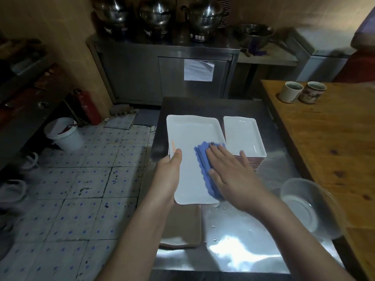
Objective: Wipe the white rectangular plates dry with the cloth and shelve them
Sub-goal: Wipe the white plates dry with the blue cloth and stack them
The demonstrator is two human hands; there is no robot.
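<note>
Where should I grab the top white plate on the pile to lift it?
Probably by its near short rim, from the front. The top plate lies flat on the stack, and its raised rim sticks out past the plates below, so fingers fit under, thumb on top. The plate being wiped crowds its left side.

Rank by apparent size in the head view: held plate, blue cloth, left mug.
Largest: held plate.
Then: blue cloth, partly under the right hand.
Smallest: left mug, though it sits farther away.
</note>
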